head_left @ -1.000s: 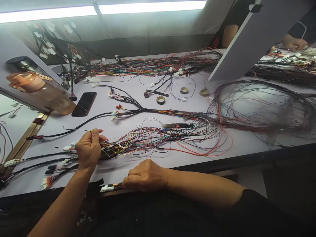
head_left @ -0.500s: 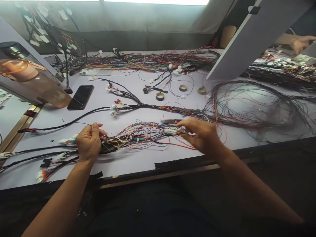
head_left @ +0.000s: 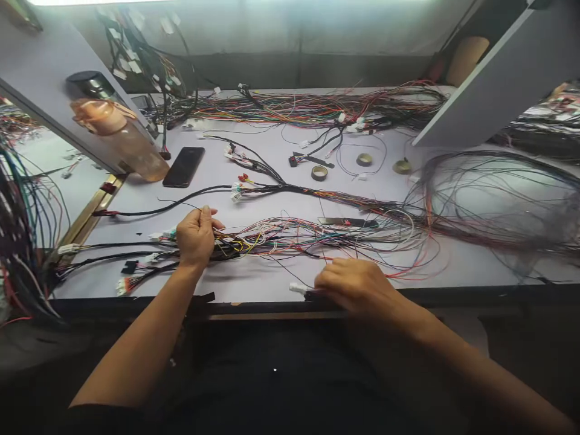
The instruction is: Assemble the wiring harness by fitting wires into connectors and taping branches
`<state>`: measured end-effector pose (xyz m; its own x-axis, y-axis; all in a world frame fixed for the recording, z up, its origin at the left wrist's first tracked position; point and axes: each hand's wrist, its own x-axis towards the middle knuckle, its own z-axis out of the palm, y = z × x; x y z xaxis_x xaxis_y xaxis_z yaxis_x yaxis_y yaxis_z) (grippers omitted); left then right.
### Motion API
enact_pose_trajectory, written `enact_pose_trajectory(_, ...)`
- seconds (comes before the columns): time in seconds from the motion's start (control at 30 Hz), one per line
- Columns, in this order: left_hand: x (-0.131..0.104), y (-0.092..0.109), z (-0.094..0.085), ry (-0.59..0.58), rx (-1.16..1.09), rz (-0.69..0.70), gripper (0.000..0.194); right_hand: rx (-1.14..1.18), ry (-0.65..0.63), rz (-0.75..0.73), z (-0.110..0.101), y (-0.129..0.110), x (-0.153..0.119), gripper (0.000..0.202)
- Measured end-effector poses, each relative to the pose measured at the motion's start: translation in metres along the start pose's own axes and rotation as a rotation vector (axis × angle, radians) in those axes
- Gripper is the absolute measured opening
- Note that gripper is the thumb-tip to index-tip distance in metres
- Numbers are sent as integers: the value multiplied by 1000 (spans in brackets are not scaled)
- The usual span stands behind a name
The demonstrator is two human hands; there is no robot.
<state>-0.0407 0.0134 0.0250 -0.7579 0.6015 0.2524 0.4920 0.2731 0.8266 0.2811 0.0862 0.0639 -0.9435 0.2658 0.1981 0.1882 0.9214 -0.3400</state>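
My left hand point(head_left: 196, 237) is closed at the left part of a loose wire bundle point(head_left: 272, 238), a thin black wire point(head_left: 174, 201) pinched at the thumb. Taped branches with connectors point(head_left: 123, 285) come out to its left. My right hand point(head_left: 351, 281) is low at the table's front edge, its fingers curled and partly hidden. From its fingertips a white connector point(head_left: 298, 288) sticks out to the left, with a thin dark wire running up to the bundle. Behind the bundle lies a flat blade-like tool point(head_left: 335, 222) with a dark handle.
A second branched harness point(head_left: 283, 187) lies behind, trailing into a large wire coil point(head_left: 426, 199). Tape rolls point(head_left: 319, 173), a phone point(head_left: 183, 167) and a bottle point(head_left: 122, 142) stand or lie farther back. Upright panels point(head_left: 480, 78) flank the table; more wires hang at left point(head_left: 27, 241).
My right hand has come down toward the front edge, and the white connector has moved there from the bundle. My left hand keeps its hold. The view has swung left.
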Motion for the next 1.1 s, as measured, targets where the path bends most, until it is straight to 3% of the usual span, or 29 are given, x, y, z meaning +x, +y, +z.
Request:
enact_pose_trajectory(0.17, -3, -3, 3, -9, 20, -14, 35, 97, -32, -107, -25, -20, -9, 14)
enact_pose_trajectory(0.33, -8, -4, 0, -94, 79, 31, 35, 5, -17, -47, -15, -11, -12, 16)
enact_pose_trajectory(0.4, -15, 0, -5, -149, 112, 157, 38, -30, -21, -6, -6, -4, -15, 17)
enact_pose_trajectory(0.43, -19, 4, -7, -140, 146, 249, 50, -41, -21, 17, -2, -2, -18, 17)
enact_pose_trajectory(0.53, -39, 24, -7, -6, 286, 531, 82, -54, -16, 79, 7, 3, -23, 20)
enact_pose_trajectory(0.6, -53, 42, 3, -44, 323, 717, 78, -44, 1, 80, 9, 2, -23, 20)
enact_pose_trajectory(0.67, -65, 59, 22, -258, 322, 886, 61, -31, 30, 52, 9, -1, -21, 21)
enact_pose_trajectory(0.73, -71, 72, 47, -487, 338, 962, 55, -21, 60, 23, 9, -4, -18, 22)
enact_pose_trajectory(0.8, -70, 78, 70, -611, 377, 972, 49, -17, 87, 4, 9, -6, -17, 22)
enact_pose_trajectory(0.93, -58, 77, 99, -694, 391, 956, 15, -10, 112, 19, 15, 1, -22, 23)
enact_pose_trajectory(1.1, -44, 76, 106, -622, 317, 823, 20, -81, 103, 111, 15, 19, -33, 20)
